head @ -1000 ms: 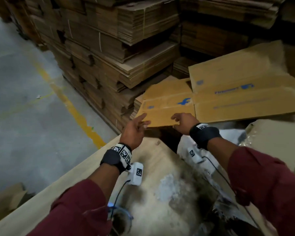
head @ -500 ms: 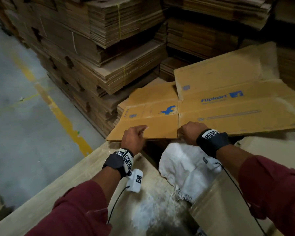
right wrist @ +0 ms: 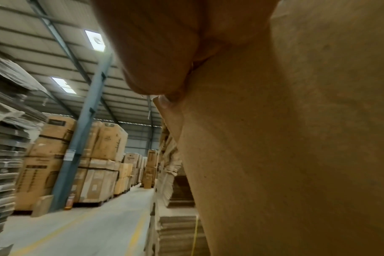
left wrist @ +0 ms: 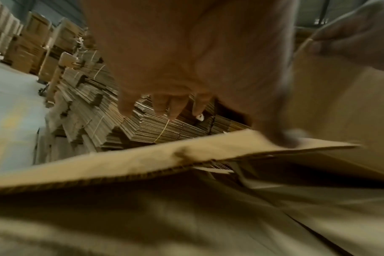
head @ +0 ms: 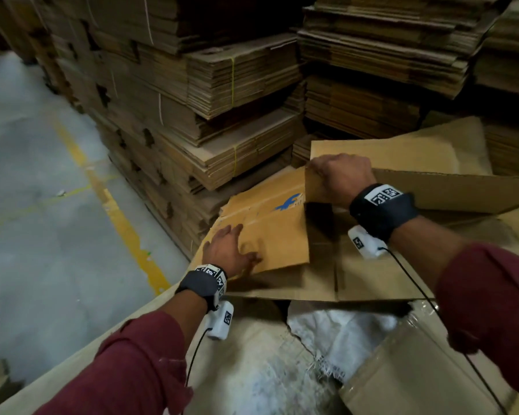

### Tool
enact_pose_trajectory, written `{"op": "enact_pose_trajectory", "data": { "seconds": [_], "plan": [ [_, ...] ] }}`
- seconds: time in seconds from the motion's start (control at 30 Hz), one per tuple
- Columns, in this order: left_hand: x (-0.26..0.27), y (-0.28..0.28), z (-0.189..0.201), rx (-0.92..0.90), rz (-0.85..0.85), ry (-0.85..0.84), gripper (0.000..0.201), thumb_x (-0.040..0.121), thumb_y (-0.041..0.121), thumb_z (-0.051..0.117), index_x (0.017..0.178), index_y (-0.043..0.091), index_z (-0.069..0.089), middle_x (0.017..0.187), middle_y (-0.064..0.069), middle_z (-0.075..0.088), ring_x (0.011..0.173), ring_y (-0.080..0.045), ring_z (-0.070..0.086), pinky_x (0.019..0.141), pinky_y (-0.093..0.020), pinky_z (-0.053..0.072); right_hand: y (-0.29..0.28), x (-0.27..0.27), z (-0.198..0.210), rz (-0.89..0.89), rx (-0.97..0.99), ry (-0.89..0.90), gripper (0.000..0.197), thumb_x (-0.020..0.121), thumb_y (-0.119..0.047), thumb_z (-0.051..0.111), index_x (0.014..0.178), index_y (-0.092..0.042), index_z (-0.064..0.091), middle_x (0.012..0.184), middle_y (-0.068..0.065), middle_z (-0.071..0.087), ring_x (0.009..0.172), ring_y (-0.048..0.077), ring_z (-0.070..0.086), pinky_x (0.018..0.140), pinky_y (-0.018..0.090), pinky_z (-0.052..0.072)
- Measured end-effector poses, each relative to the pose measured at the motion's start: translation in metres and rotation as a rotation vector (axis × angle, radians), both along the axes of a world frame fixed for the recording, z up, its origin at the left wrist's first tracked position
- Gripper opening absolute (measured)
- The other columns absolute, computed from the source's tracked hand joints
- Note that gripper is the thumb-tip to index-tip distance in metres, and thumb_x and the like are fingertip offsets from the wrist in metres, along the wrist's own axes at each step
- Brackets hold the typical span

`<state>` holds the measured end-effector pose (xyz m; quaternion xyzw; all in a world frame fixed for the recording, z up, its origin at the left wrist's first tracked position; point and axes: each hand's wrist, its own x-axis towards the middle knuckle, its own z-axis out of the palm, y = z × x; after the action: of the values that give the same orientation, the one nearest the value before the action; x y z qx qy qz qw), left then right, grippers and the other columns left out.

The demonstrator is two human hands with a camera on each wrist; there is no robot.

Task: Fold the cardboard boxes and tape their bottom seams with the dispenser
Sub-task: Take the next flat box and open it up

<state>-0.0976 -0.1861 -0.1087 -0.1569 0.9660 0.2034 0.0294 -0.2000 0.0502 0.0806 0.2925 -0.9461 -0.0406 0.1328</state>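
Note:
A flat brown cardboard box with a blue logo lies in front of me, half opened. My left hand rests on its logo panel near the front left corner, fingers stretched forward. In the left wrist view the fingers hover over the corrugated edge while the thumb touches it. My right hand grips the top edge of the box's upright panel, fingers curled over it. The right wrist view shows that hand pinching the panel. No tape dispenser is in view.
Tall strapped stacks of flat cartons stand right behind the box. To the left is grey floor with a yellow line. A white woven sack and loose cardboard lie on the work surface near me.
The flat box has slid toward me. My right hand has risen, lifting one panel upright, and my left hand has moved onto the logo panel.

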Motion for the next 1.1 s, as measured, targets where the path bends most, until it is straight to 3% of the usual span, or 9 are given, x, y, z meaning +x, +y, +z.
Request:
{"op": "enact_pose_trajectory", "data": {
  "seconds": [0.13,0.23,0.3,0.37,0.47,0.63,0.8,0.97,1.1],
  "plan": [
    [0.058,0.002,0.006,0.009,-0.072,-0.082,0.151,0.045,0.104,0.056,0.164,0.033,-0.004,0.173,-0.003,-0.002,0.160,-0.026,0.001,0.126,-0.059,0.008,-0.039,0.028,0.034,0.060,-0.046,0.057,0.041,0.094,-0.023,0.059,0.134,-0.032,0.058,0.125,0.000,0.067,0.108,0.030,0.064,0.068,0.034,0.033],
    [0.101,-0.031,0.012,-0.121,0.026,0.135,0.084,0.090,0.061,0.055,0.161,0.026,0.027,0.167,-0.011,0.030,0.150,-0.031,0.035,0.119,-0.051,0.032,-0.071,0.064,0.067,0.121,-0.162,0.059,0.039,0.092,-0.026,0.062,0.130,-0.031,0.061,0.123,0.001,0.068,0.108,0.033,0.064,0.074,0.040,0.043],
    [0.134,-0.067,0.036,-0.111,0.157,0.352,0.058,0.090,0.046,0.044,0.142,0.023,0.059,0.135,-0.016,0.066,0.118,-0.038,0.064,0.097,-0.047,0.051,-0.097,0.092,0.090,0.165,-0.243,0.073,0.040,0.088,-0.025,0.065,0.129,-0.030,0.063,0.123,0.001,0.068,0.109,0.034,0.064,0.081,0.044,0.051],
    [0.174,-0.104,0.070,-0.134,0.290,0.516,0.047,0.089,0.044,0.045,0.116,0.022,0.076,0.102,-0.018,0.076,0.092,-0.042,0.071,0.078,-0.046,0.056,-0.124,0.123,0.112,0.200,-0.296,0.096,0.038,0.088,-0.024,0.065,0.126,-0.028,0.064,0.122,0.003,0.069,0.107,0.034,0.065,0.085,0.044,0.053],
    [0.242,-0.167,0.125,-0.128,0.514,0.661,0.041,0.092,0.052,0.054,0.095,0.020,0.080,0.087,-0.013,0.077,0.084,-0.039,0.072,0.072,-0.042,0.055,-0.168,0.179,0.141,0.272,-0.405,0.135,0.034,0.089,-0.022,0.064,0.123,-0.027,0.066,0.115,0.005,0.071,0.103,0.035,0.066,0.082,0.044,0.052],
    [0.397,-0.266,0.179,0.099,0.697,0.593,0.037,0.087,0.061,0.074,0.097,0.026,0.075,0.093,0.006,0.074,0.091,-0.018,0.068,0.086,-0.034,0.054,-0.266,0.292,0.196,0.390,-0.664,0.116,0.047,0.085,-0.016,0.065,0.128,-0.036,0.063,0.114,0.002,0.073,0.103,0.032,0.068,0.088,0.046,0.057],
    [0.552,-0.289,0.155,0.523,0.691,0.537,0.005,0.094,0.023,0.073,0.091,0.019,0.073,0.096,-0.009,0.079,0.081,-0.025,0.077,0.077,-0.056,0.063,-0.366,0.419,0.204,0.659,-0.743,0.046,0.053,0.081,-0.009,0.068,0.128,-0.033,0.066,0.116,-0.002,0.074,0.106,0.025,0.069,0.088,0.041,0.057],
    [0.625,-0.264,0.157,1.084,0.744,0.676,0.113,0.055,0.072,0.079,0.152,0.032,0.038,0.135,0.005,0.062,0.117,-0.024,0.066,0.084,-0.055,0.061,-0.441,0.513,0.175,0.784,-0.763,-0.063,0.055,0.079,-0.004,0.069,0.129,-0.026,0.069,0.119,0.002,0.074,0.107,0.027,0.068,0.088,0.041,0.056],
    [0.632,-0.219,0.140,1.191,0.776,0.777,0.136,0.051,0.086,0.079,0.162,0.040,0.015,0.152,0.005,0.051,0.126,-0.024,0.060,0.091,-0.056,0.060,-0.488,0.561,0.142,0.849,-0.691,-0.120,0.057,0.080,-0.002,0.065,0.131,-0.027,0.067,0.122,0.003,0.073,0.110,0.029,0.067,0.094,0.044,0.055]
  ]
}}
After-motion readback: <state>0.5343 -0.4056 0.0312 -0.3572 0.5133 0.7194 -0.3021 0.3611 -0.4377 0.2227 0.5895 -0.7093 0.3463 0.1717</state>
